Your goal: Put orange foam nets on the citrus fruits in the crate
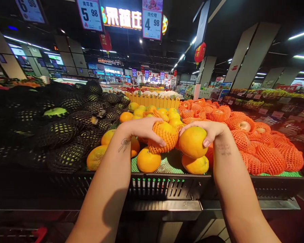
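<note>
My left hand [152,130] is closed round an orange in a yellow foam net [166,136], above the front of the fruit bin. Just beside it, my right hand [211,131] grips a bare orange [192,143] from its right side. Below the netted fruit lies a loose orange [148,160] on the green mesh liner [168,163]. Another orange [195,165] rests under the one in my right hand. Farther back, more yellow-orange fruit [174,116] is heaped, some of it in foam nets.
Dark-netted green fruit [63,131] is piled on the left. Fruit in orange-red foam nets [268,148] fills the right side. A black slotted bin wall [157,185] runs along the front, above a metal rail [167,206]. A yellow picket divider [154,100] stands behind; price signs [152,20] hang overhead.
</note>
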A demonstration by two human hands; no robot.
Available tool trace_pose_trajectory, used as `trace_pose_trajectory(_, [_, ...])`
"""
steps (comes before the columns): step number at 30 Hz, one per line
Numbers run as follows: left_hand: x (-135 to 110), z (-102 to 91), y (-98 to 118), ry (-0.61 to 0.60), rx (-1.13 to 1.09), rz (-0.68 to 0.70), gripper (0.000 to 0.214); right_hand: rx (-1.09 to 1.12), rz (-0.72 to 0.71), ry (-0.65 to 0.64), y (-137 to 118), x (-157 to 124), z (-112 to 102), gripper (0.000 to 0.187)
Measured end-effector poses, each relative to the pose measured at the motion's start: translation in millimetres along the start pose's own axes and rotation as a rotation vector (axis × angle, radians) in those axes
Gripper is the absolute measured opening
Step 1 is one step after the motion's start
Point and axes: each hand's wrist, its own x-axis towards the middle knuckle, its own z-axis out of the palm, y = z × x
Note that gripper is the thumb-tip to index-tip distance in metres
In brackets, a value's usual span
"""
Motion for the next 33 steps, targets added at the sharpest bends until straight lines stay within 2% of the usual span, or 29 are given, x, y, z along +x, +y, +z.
trace_pose_trajectory(3, [2.4, 11.6, 8.4, -0.193, 0.033, 0.023, 0.064, 0.091, 0.016, 0.126, 4.1, -8.3, -2.4, 0.078])
trace_pose_trajectory(6, [2.9, 17.6, 11.2, -0.22, 0.011, 0.044, 0.07, 0.122, 0.022, 0.199, 6.3, -11.1, -3.7, 0.081])
trace_pose_trajectory(9, [-0.1, 15.5, 9.7, -0.228, 0.007, -0.012, 0.08, 0.158, 0.035, 0.194, 9.2, -9.2, -3.8, 0.077])
trace_pose_trajectory(12, [-2.7, 12.8, 12.2, -0.246, 0.058, -0.066, 0.094, 0.281, 0.038, 0.296, 13.7, -9.5, -1.4, 0.074])
trace_pose_trajectory(15, [-1.9, 16.1, 19.7, -0.34, 0.063, 0.016, 0.09, 0.383, 0.034, 0.458, 16.6, -13.8, 1.9, 0.069])
trace_pose_trajectory(17, [-0.3, 20.7, 24.5, -0.421, 0.041, 0.08, 0.082, 0.389, 0.043, 0.5, 16.4, -16.7, 2.8, 0.065])
trace_pose_trajectory(20, [1.4, 26.2, 26.1, -0.414, 0.002, 0.065, 0.078, 0.369, 0.064, 0.513, 15.0, -18.7, 2.0, 0.064])
trace_pose_trajectory(25, [2.0, 29.9, 19.4, -0.278, -0.064, -0.049, 0.064, 0.341, 0.068, 0.47, 15.2, -17.1, 0.2, 0.068])
trace_pose_trajectory(27, [1.3, 33.3, 20.9, -0.268, 0.024, -0.106, 0.07, 0.339, 0.064, 0.439, 15.7, -16.2, -0.5, 0.064])
trace_pose_trajectory(29, [-1.6, 38.2, 25.7, -0.309, 0.149, -0.181, 0.086, 0.336, 0.071, 0.4, 15.8, -15.7, -1.4, 0.063])
trace_pose_trajectory(33, [-18.5, 47.4, 31.3, -0.378, 0.232, -0.261, 0.098, 0.332, 0.103, 0.38, 15.1, -15.7, -3.0, 0.074])
